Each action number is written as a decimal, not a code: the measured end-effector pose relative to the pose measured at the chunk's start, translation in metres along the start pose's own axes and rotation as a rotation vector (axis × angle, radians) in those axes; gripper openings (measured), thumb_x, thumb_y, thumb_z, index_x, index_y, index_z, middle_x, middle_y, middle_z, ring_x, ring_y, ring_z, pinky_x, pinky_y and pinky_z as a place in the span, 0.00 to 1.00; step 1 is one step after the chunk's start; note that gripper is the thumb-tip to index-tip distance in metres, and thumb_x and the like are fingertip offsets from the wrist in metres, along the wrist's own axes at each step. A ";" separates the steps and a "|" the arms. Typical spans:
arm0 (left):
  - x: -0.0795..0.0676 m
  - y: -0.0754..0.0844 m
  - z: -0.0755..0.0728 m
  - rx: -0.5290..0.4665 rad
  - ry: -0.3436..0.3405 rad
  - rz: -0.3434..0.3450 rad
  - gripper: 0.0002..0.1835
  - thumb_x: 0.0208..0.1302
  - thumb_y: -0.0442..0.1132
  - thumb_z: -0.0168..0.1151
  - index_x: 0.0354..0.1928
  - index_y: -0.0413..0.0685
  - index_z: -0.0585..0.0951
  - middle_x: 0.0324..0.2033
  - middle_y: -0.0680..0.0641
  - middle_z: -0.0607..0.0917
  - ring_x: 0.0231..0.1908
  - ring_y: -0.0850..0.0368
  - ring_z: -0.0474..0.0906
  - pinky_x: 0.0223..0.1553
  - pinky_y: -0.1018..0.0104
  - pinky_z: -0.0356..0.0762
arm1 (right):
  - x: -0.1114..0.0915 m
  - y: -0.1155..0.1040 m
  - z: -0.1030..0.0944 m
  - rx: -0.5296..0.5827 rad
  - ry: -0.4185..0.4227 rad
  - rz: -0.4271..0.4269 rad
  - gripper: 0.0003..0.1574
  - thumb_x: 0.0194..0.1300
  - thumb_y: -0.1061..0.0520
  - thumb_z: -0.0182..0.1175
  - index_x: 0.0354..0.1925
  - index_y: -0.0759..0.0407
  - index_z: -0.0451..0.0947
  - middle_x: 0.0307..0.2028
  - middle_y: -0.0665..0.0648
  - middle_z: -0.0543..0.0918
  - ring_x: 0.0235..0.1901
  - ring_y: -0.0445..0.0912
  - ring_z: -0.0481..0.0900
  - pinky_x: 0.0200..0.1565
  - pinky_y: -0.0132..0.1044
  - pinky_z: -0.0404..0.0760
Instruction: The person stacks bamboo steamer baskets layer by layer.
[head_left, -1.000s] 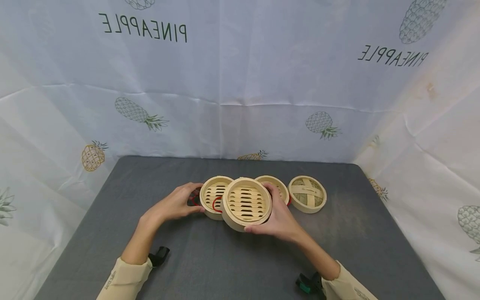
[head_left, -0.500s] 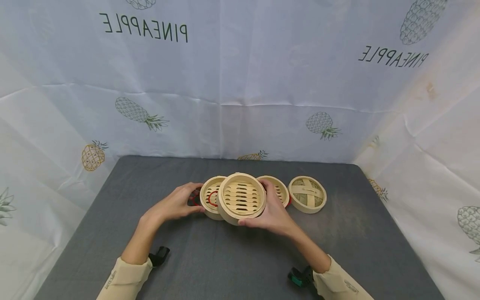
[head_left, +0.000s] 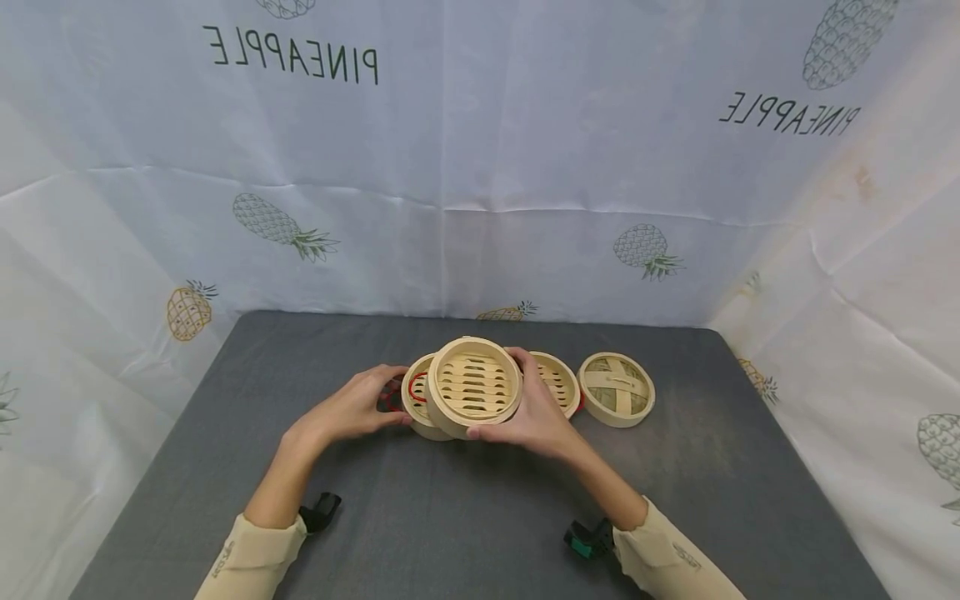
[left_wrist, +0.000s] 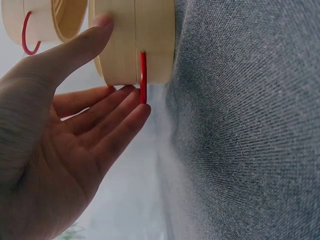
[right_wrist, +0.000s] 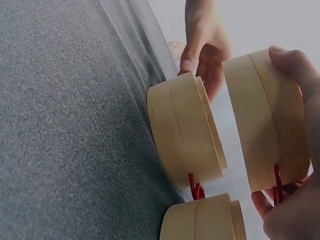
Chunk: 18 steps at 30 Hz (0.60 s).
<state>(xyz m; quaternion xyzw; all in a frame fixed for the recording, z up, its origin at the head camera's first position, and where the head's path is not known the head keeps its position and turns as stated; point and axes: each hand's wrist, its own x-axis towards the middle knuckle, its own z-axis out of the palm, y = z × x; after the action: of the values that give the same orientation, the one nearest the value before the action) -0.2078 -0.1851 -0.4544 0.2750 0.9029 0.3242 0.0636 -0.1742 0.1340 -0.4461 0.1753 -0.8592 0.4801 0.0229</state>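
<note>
With my right hand [head_left: 536, 421] I grip a round bamboo steamer basket [head_left: 474, 387], tilted so its slatted floor faces the head camera. In the right wrist view this raised steamer basket [right_wrist: 252, 115] hangs just above a second steamer basket [right_wrist: 180, 125], with a gap between them. That lower steamer basket [head_left: 424, 428] sits on the table, partly covered by the raised one in the head view. My left hand [head_left: 345, 408] holds its left side, thumb on the near wall and fingers on the far wall, around a red handle [left_wrist: 143, 77].
A third steamer basket [head_left: 558, 383] stands to the right of the lower one, partly behind my right hand. Farther right lies a woven bamboo lid [head_left: 617, 388]. The dark grey cloth-covered table [head_left: 450, 525] ends at a pineapple-print curtain [head_left: 450, 258].
My right hand has carried the raised steamer basket left and away from me, farther over the lower one. The left hand has stayed in place.
</note>
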 end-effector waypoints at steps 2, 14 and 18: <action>0.000 0.000 0.000 0.001 -0.002 0.001 0.39 0.64 0.44 0.81 0.72 0.34 0.76 0.60 0.36 0.86 0.57 0.42 0.86 0.57 0.44 0.87 | 0.001 -0.001 0.001 -0.003 0.001 0.001 0.78 0.39 0.41 0.91 0.79 0.51 0.57 0.69 0.57 0.76 0.67 0.52 0.79 0.67 0.54 0.77; 0.000 0.000 -0.001 0.010 -0.016 -0.018 0.40 0.65 0.43 0.81 0.73 0.33 0.75 0.61 0.34 0.85 0.57 0.40 0.85 0.58 0.44 0.87 | 0.010 -0.003 0.006 0.048 -0.022 0.030 0.80 0.42 0.43 0.90 0.81 0.55 0.54 0.71 0.58 0.74 0.69 0.53 0.77 0.70 0.56 0.75; 0.000 0.000 -0.002 0.024 -0.019 -0.022 0.40 0.65 0.44 0.81 0.74 0.34 0.74 0.62 0.34 0.84 0.59 0.40 0.85 0.59 0.43 0.86 | 0.012 -0.004 0.008 0.075 -0.027 0.023 0.77 0.43 0.45 0.90 0.80 0.54 0.54 0.71 0.59 0.73 0.69 0.53 0.77 0.70 0.55 0.76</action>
<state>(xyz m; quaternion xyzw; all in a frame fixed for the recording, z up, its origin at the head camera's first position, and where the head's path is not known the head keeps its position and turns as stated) -0.2080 -0.1858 -0.4528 0.2688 0.9090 0.3101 0.0724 -0.1835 0.1219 -0.4443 0.1726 -0.8429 0.5097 -0.0010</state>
